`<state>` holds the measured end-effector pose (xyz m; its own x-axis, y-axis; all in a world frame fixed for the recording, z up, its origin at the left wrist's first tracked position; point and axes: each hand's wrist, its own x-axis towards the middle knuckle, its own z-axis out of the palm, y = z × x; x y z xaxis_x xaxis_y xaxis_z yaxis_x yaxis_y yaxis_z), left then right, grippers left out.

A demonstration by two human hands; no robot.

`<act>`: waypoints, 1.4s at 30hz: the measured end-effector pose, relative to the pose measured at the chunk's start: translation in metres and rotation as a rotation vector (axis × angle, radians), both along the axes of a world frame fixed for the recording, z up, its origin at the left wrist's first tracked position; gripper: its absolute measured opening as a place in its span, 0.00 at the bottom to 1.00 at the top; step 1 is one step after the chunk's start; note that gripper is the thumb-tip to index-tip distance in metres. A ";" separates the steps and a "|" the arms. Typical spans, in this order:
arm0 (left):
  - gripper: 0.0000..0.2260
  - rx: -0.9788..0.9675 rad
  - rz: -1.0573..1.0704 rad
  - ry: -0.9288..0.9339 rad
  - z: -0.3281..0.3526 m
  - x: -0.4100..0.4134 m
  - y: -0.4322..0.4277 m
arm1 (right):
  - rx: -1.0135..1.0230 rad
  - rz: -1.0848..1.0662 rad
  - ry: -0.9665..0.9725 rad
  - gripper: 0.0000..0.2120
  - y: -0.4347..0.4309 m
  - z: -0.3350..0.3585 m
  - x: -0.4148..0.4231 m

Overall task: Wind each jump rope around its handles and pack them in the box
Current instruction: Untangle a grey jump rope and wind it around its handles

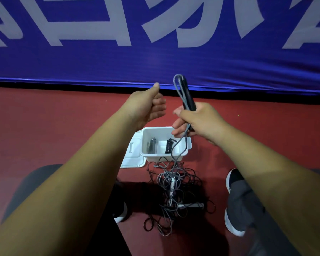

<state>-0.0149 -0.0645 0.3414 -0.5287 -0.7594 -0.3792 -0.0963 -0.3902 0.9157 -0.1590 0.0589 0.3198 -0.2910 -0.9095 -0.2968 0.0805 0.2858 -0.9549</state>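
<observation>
My right hand (198, 121) grips the black handles of a jump rope (187, 95), held upright above the white box (184, 153). A grey cord loops over the top of the handles and trails down past the box to a tangled pile of ropes (174, 193) on the floor. My left hand (148, 106) hovers to the left of the handles, fingers curled loosely and apart, holding nothing. Inside the box lie two wound ropes: a grey one (151, 145) on the left and a black one (168, 145) in the middle.
The box's white lid (132, 159) lies flat against its left side on the red floor. A blue banner (155, 58) with white lettering hangs behind. My knees and dark shoes (233, 182) flank the rope pile, which includes a white handle (173, 183).
</observation>
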 end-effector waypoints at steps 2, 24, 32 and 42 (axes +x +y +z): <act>0.15 -0.013 -0.075 -0.189 -0.012 0.000 0.003 | -0.040 -0.032 -0.039 0.09 0.001 0.013 -0.001; 0.13 0.037 -0.651 0.201 -0.015 0.017 0.037 | -0.300 -0.266 -0.056 0.14 0.009 0.064 -0.015; 0.10 -0.513 -0.733 -0.249 -0.005 0.027 0.020 | -0.261 -0.217 0.064 0.13 0.012 0.065 -0.017; 0.19 -0.421 -0.580 -0.565 -0.012 0.035 0.015 | -0.234 -0.219 0.159 0.12 0.004 0.061 -0.023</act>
